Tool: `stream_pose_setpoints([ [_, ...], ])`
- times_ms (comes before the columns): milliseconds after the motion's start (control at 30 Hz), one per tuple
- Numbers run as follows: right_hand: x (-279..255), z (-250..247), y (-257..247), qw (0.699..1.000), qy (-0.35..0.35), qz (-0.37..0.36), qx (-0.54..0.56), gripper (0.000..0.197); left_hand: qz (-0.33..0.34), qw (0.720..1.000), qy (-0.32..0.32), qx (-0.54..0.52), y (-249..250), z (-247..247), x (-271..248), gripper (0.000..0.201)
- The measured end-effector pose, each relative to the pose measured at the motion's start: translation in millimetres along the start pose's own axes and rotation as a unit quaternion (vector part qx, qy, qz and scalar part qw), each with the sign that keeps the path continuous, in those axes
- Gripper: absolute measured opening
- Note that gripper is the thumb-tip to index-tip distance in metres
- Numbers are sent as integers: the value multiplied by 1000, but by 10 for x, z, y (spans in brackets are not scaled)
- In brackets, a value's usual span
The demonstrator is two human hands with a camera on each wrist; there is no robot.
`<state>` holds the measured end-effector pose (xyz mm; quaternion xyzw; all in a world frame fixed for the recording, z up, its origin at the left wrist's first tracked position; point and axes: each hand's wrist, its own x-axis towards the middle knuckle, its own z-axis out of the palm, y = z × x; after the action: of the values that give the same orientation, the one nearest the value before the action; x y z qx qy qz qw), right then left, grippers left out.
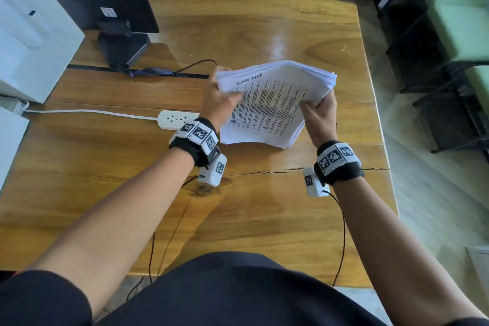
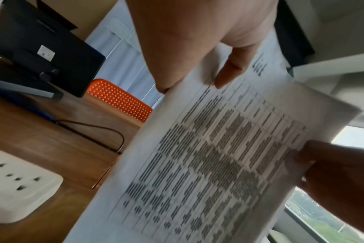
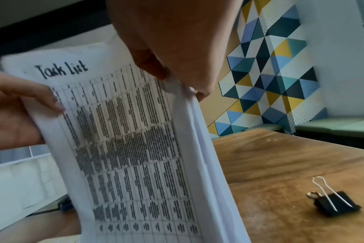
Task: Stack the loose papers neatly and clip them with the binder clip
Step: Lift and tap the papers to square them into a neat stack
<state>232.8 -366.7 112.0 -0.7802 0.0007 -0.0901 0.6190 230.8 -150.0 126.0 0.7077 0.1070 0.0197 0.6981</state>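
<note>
My left hand [image 1: 221,103] pinches the papers [image 1: 272,106] at their left edge, holding them tilted above the table [image 1: 264,29]. My right hand [image 1: 321,114] grips their right edge, thumb on top. The clip [image 3: 334,204] lies on the table right of the papers, untouched.

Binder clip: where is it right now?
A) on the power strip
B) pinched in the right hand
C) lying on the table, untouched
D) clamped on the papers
C: in the right wrist view the binder clip lies on the table, apart from the papers held by both hands.
</note>
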Motion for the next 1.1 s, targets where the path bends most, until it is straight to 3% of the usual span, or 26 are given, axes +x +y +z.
stream_pose_setpoints([
  [167, 21, -68, 49, 1000, -4, 19, 8, 41, -37, 999, 20, 0, -29, 19, 22, 37],
  [333, 37, -75, 43, 1000, -29, 1, 8, 44, -36, 999, -10, 25, -33, 8, 61, 24],
  [500, 8, -141, 94, 991, -17, 27, 126, 50, -28, 999, 7, 46, -166, -120, 159, 59],
  [600, -41, -3, 231, 992, -10, 75, 98, 49, -29, 998, -29, 39, -103, -80, 44, 28],
  [700, -36, 39, 334, 985, 26, 102, 136, 43, -10, 999, -24, 24, -100, -40, 77, 34],
  [800, -13, 78, 389, 984, 27, 111, 133, 44, -19, 999, -14, 40, -59, -18, 101, 9],
  [867, 7, 125, 395, 992, 3, 95, 86, 43, -28, 999, 3, 31, -79, 20, 114, 31],
  [933, 39, 100, 340, 992, -2, 76, 101, 46, -30, 999, 17, 29, -106, 12, 138, 37],
  [1000, 115, 46, 286, 993, -9, 46, 106, 52, -29, 999, 16, 37, -111, -16, 172, 30],
  [1067, 185, 47, 228, 996, -24, 22, 84, 47, -28, 999, 16, 36, -79, -9, 167, 3],
  [1100, 206, 64, 213, 997, -27, 10, 68, 43, -36, 999, 30, 26, -80, 9, 171, 12],
])
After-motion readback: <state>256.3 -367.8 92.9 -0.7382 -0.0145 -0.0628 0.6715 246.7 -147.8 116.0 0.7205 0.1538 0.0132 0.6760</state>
